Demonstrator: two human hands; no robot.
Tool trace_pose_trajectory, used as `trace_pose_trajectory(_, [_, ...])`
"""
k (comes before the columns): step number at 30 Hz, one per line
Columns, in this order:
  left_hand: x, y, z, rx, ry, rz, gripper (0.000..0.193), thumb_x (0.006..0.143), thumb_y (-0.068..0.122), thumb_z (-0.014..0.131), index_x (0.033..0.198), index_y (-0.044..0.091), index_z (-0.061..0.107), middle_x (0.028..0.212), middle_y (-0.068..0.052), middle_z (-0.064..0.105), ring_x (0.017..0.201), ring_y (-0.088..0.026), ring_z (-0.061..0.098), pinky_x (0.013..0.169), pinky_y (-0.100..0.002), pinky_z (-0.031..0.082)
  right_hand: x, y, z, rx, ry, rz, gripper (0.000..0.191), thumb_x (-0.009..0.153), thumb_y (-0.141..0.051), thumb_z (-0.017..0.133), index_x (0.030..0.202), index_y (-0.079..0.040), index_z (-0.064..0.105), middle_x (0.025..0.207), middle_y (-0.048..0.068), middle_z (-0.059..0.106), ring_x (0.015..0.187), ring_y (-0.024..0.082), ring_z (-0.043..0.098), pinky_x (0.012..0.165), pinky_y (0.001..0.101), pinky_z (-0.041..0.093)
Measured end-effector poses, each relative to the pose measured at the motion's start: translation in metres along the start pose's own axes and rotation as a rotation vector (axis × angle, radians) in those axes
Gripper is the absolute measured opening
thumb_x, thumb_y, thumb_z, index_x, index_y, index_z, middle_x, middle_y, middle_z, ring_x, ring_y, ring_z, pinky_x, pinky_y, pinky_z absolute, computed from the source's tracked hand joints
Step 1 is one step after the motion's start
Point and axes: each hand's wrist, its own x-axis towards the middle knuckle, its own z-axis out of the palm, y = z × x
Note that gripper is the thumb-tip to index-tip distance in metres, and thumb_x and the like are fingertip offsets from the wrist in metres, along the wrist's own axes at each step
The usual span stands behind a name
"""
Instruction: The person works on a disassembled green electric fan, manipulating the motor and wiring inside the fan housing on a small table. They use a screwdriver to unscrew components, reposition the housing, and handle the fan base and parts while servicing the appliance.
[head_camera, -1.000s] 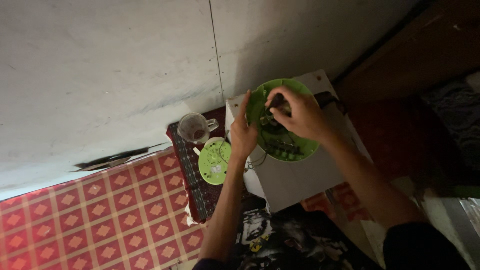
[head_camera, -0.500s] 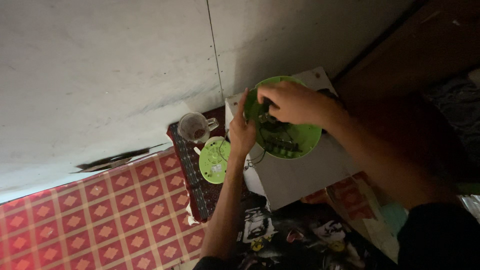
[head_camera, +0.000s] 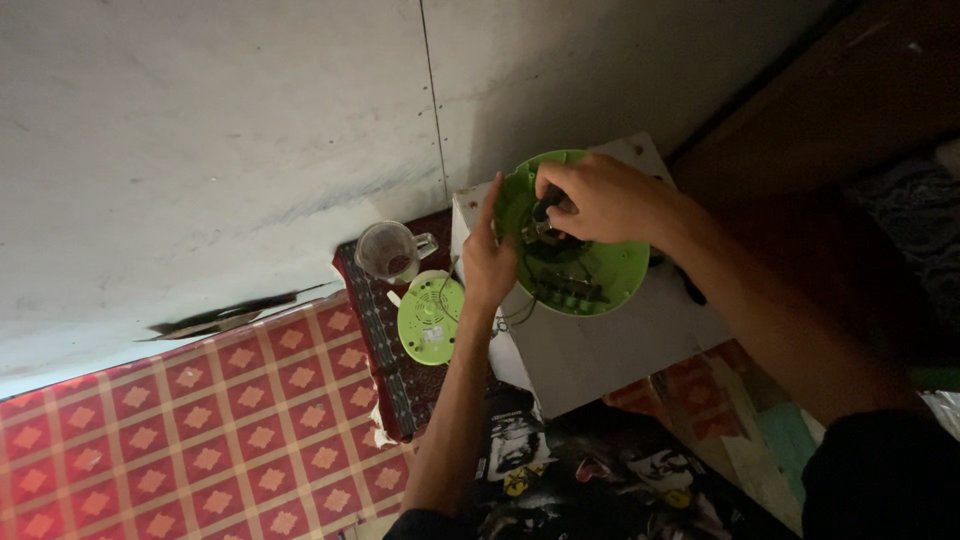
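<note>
The green appliance base (head_camera: 585, 265) lies open-side up on the white box (head_camera: 600, 345), right of the glass mug (head_camera: 390, 250) and the detached green cover (head_camera: 430, 318). The left hand (head_camera: 488, 262) braces the rim, fingers extended. The right hand (head_camera: 605, 200) pinches a small dark part (head_camera: 545, 210) inside. Keep the housing steady; work the part gently, clear of the wires.

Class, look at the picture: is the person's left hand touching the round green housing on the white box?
Touching. The head view shows the left hand pressed against the near rim of the green housing, with no gap between them, while the right hand works inside it.
</note>
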Motion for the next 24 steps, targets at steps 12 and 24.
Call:
trace_pose_trajectory(12, [0.0, 0.003, -0.002, 0.006, 0.019, 0.01, 0.073, 0.094, 0.0, 0.058, 0.159, 0.026, 0.04, 0.131, -0.021, 0.072, 0.112, -0.034, 0.075, 0.086, -0.041, 0.061, -0.002, 0.001, 0.001, 0.012, 0.02, -0.025, 0.024, 0.087, -0.013, 0.074, 0.106, -0.002, 0.063, 0.075, 0.01, 0.073, 0.062, 0.019, 0.071, 0.056, 0.0369, 0.054])
trace_pose_trajectory(24, [0.001, 0.0, -0.003, -0.042, 0.002, -0.056, 0.07, 0.095, -0.002, 0.055, 0.158, 0.024, 0.042, 0.132, -0.018, 0.072, 0.105, -0.029, 0.078, 0.085, -0.039, 0.06, 0.013, -0.015, 0.015, -0.22, -0.119, -0.053, 0.02, 0.092, -0.011, 0.067, 0.106, 0.002, 0.062, 0.074, 0.015, 0.069, 0.06, 0.026, 0.069, 0.055, 0.042, 0.056])
